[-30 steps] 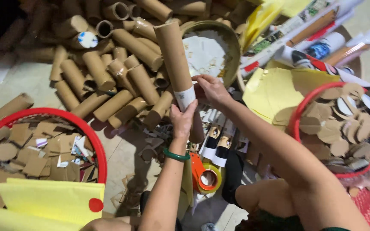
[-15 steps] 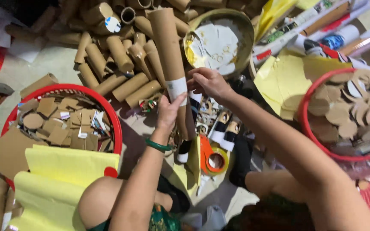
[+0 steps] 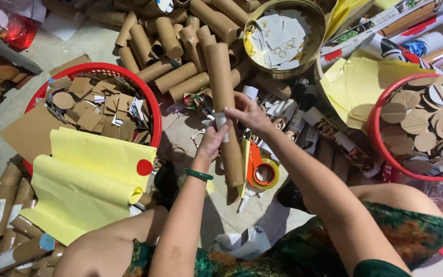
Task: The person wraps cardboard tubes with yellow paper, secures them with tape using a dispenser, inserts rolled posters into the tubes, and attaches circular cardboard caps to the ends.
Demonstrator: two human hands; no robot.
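Floor (image 3: 78, 43) carries everything here, since the person sits on it among heaps of material. A big pile of brown cardboard tubes (image 3: 180, 41) lies at the top. A red basket of cardboard scraps (image 3: 96, 102) stands on the left, with yellow paper sheets (image 3: 88, 179) beside it. A second red basket with round cardboard discs (image 3: 426, 128) stands on the right, and a golden bowl of white paper pieces (image 3: 283, 38) is above the middle.

The long cardboard tube (image 3: 224, 107) stands tilted in the middle, between both hands. The left hand (image 3: 214, 141) is clamped around its middle part, and the right hand (image 3: 249, 113) pinches a white strip (image 3: 221, 120) against it, fingers together. I judge that the step in hand is fixing this strip around the tube. The next move probably calls for pressing the strip flat while the left grip keeps the tube from turning.

An orange tape dispenser (image 3: 260, 169) lies just beside the tube. The lower end of the tube is hard to make out, and whether the strip is tape or paper I cannot tell.
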